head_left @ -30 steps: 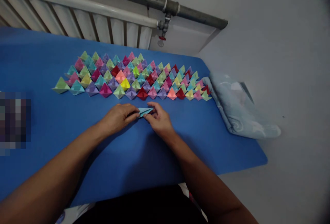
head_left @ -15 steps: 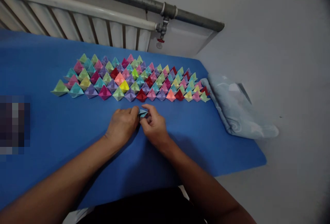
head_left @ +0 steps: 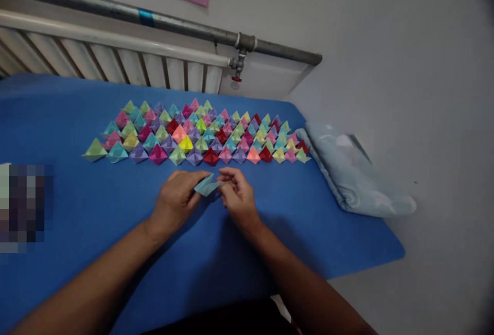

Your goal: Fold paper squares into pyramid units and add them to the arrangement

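Observation:
A light blue folded paper (head_left: 207, 186) is held above the blue table, between my two hands. My left hand (head_left: 175, 198) pinches its left side between thumb and fingers. At its right tip are the curled fingers of my right hand (head_left: 239, 198), thumb and forefinger closed on the point. Just beyond my hands, several rows of small folded paper boats (head_left: 194, 155) stand side by side in pink, green, blue, purple, red and yellow.
A folded pale blue cloth (head_left: 355, 175) lies at the table's right edge. Behind the blue table (head_left: 96, 211) run a white radiator (head_left: 127, 70) and a metal pipe (head_left: 200, 30) with a red-handled valve. A pixelated patch covers something at the far left.
The light blue paper, mostly hidden between my fingers before, now shows more fully with its folds spread. My hands have moved slightly apart. The view has tilted up, showing a pink note on the wall.

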A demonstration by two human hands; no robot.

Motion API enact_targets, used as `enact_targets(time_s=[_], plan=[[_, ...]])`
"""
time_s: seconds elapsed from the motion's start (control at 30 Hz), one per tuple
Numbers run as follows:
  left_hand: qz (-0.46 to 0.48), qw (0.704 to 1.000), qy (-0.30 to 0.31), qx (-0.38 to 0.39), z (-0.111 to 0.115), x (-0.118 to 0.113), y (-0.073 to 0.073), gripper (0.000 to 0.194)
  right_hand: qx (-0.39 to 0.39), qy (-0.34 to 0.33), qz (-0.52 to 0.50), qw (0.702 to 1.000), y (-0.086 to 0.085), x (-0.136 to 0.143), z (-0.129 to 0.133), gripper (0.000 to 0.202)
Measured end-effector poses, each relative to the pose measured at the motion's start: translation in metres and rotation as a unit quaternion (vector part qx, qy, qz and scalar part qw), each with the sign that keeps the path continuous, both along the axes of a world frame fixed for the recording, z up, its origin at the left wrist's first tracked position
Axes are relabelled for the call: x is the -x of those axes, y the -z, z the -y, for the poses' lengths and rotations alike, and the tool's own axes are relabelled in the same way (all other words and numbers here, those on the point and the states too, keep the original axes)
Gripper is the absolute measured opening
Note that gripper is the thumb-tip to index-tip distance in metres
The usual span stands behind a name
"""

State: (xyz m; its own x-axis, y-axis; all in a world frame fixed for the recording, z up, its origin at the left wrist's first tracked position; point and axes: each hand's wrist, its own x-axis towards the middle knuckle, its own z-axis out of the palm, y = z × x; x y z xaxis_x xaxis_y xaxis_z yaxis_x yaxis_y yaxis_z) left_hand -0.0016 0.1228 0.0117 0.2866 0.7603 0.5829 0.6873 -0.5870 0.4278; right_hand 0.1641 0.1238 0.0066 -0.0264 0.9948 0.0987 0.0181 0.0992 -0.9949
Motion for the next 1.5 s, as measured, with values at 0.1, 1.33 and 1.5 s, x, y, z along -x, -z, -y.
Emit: enact_targets(time_s=[0.1, 1.33, 1.5], plan=[[0.041, 0.998, 0.013, 0.035, 0.003, 0.003, -0.003, 0.024, 0.055, -0.039, -0.042, 0.997, -0.005, 0.000, -0.002, 0.025], [0.301, 0.906, -0.025, 0.297, 0.002, -0.008, -0.015, 0.018, -0.119, 0.007, 0.099, 0.988, -0.014, -0.006, 0.008, 0.012], [0.294, 0.909, -0.008, 0.296, 0.003, -0.009, -0.015, 0.014, -0.056, -0.024, 0.083, 0.995, -0.014, -0.006, 0.007, 0.016]])
